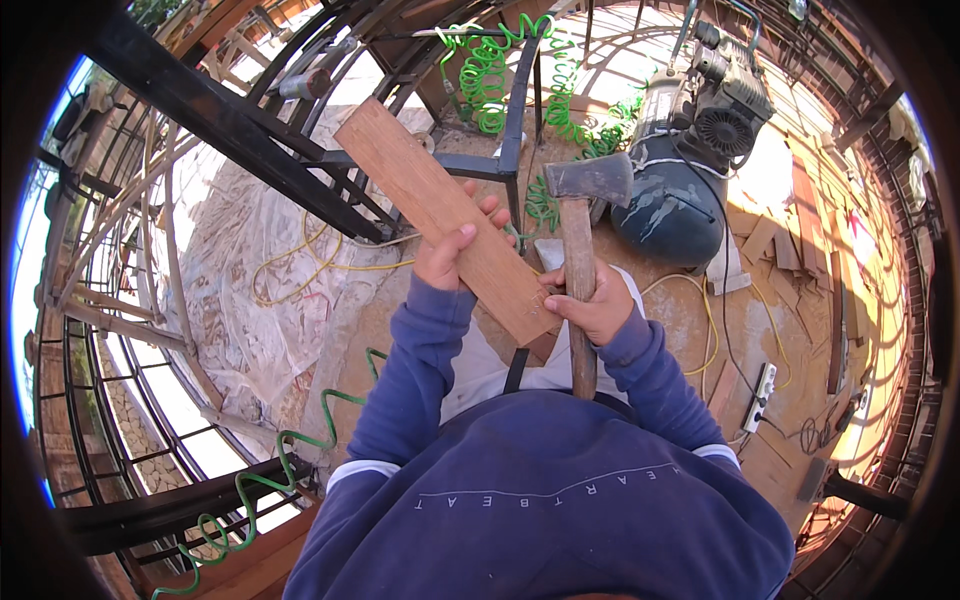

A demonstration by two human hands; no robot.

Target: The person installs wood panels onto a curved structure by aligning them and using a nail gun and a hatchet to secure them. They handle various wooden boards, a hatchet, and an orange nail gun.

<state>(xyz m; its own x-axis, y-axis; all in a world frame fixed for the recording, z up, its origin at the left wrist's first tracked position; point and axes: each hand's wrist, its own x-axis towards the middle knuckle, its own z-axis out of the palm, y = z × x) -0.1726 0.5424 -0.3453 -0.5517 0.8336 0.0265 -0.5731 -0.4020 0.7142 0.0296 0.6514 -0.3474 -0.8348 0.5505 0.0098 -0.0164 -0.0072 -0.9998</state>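
A flat wooden board [430, 200] slants across the middle, its far end up and to the left. My left hand [455, 245] grips it near the middle, thumb on top and fingers around the far edge. In my right hand [592, 300] is a hatchet [578, 225], held partway down its wooden handle. The hatchet stands head-up, its dark metal blade pointing right. My right fingertips are at the board's near end, where the surface looks roughened; whether they press on it I cannot tell.
Back right stands a dark air compressor [675, 205]. Green coiled hose [485, 75] hangs on a black metal frame [515, 120] ahead. Crumpled plastic sheeting [250, 310] covers the left floor. Wood offcuts [790, 240], a power strip [762, 395] and yellow cord [712, 325] lie on the right.
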